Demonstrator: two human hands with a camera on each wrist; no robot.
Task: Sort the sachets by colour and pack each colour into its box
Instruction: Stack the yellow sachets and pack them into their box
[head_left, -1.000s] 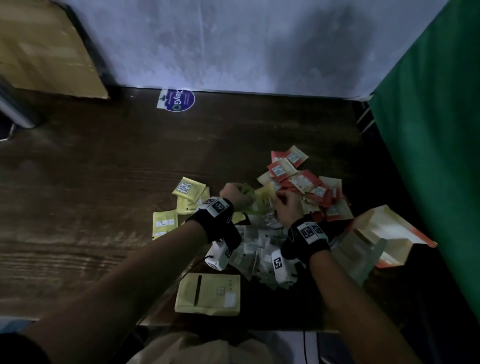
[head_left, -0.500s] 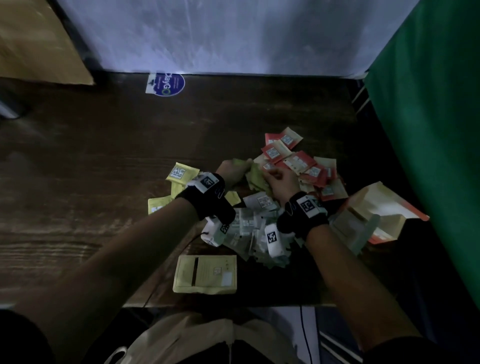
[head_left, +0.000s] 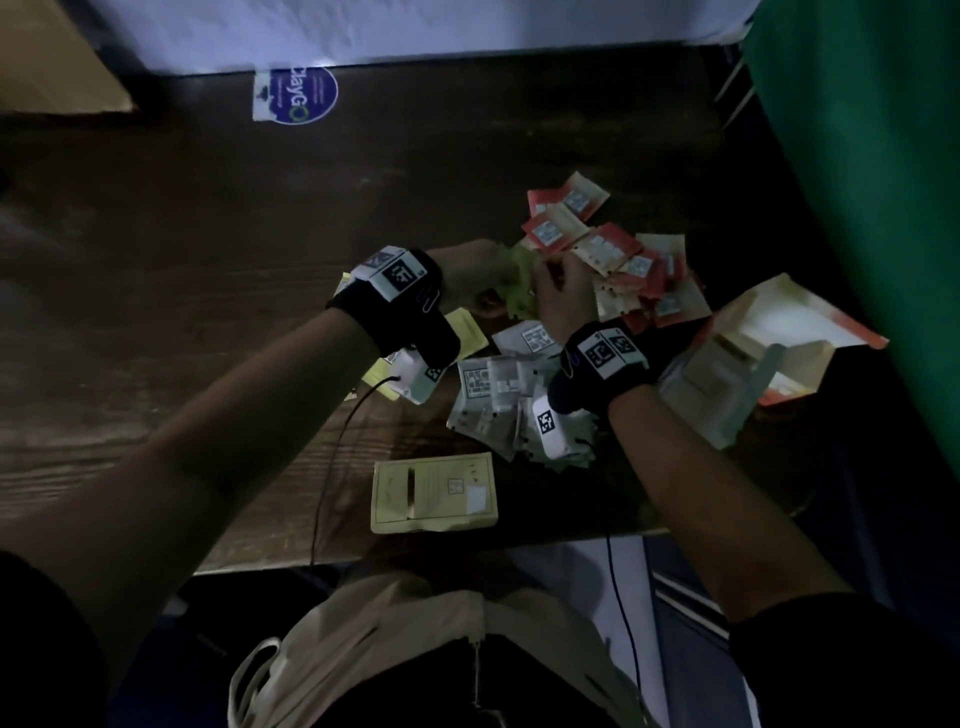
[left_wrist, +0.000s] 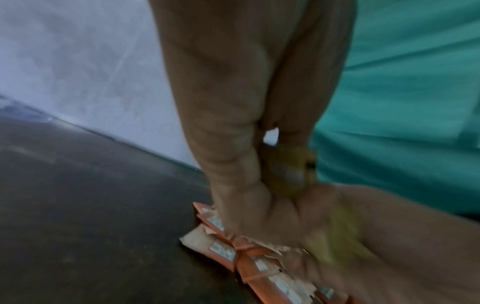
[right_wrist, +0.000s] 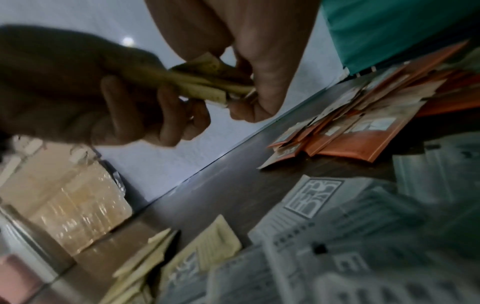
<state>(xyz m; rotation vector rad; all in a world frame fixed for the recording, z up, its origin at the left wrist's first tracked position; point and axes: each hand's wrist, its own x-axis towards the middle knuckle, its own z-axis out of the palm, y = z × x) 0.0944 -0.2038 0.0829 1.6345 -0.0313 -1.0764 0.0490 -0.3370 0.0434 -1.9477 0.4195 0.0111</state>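
Both hands are on a little stack of yellow sachets (right_wrist: 197, 82) held above the surface: left hand (right_wrist: 85, 98) curled round one end, right hand (right_wrist: 249, 67) pinching the other. They look thin, light and slippery, so I'd grip the flat faces firmly or they'll fan out.

The head camera looked steeply down from above at the table (head_left: 218, 270). Each wrist camera sat close, low near the tabletop, facing along its hand toward the wall; the left's picture was blurred. All three shared the yellow sachets (right_wrist: 197, 82) and red pile (head_left: 613, 244).
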